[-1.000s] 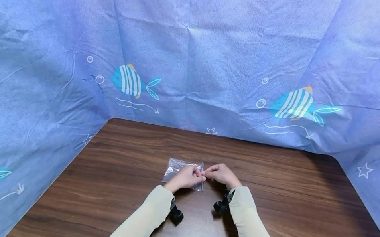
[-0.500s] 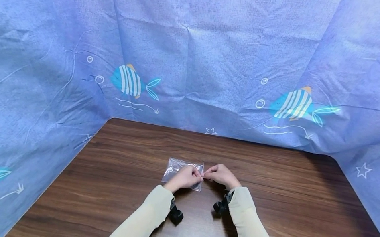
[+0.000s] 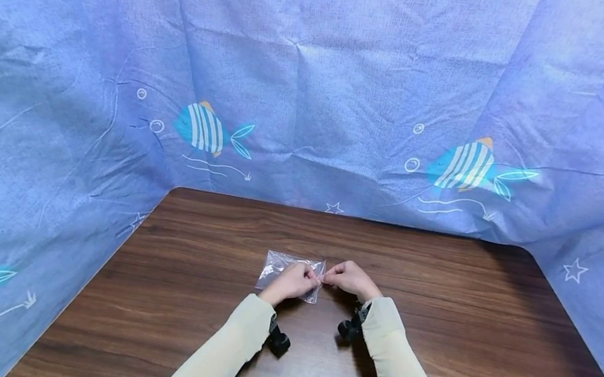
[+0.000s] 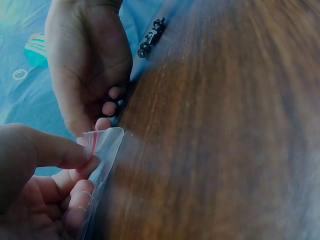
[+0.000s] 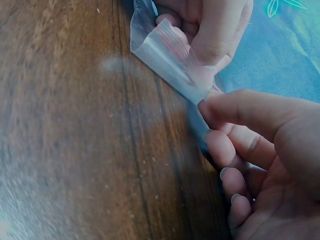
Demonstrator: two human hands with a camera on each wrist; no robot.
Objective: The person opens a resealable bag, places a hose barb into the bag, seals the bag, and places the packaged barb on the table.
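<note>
A clear zip-lock bag (image 3: 275,267) lies on the brown wooden table (image 3: 190,327), its body stretching to the left under my left hand (image 3: 291,282). The left thumb and forefinger pinch the bag near its red seal line (image 4: 94,143), as the left wrist view shows. From the right, my right hand (image 3: 351,279) meets it at the open-end edge. In the right wrist view its thumb and forefinger pinch the corner of the clear plastic (image 5: 170,70), the other fingers curled beneath. Whether the bag's mouth is parted cannot be told.
Each wrist carries a black camera (image 3: 278,343) on a strap. A blue fabric backdrop (image 3: 350,92) with printed fish hangs behind the table's far edge and along both sides.
Both hands stay almost in place at the bag's right end. The fingertips have shifted slightly, and the bag's right edge has drawn a little to the left.
</note>
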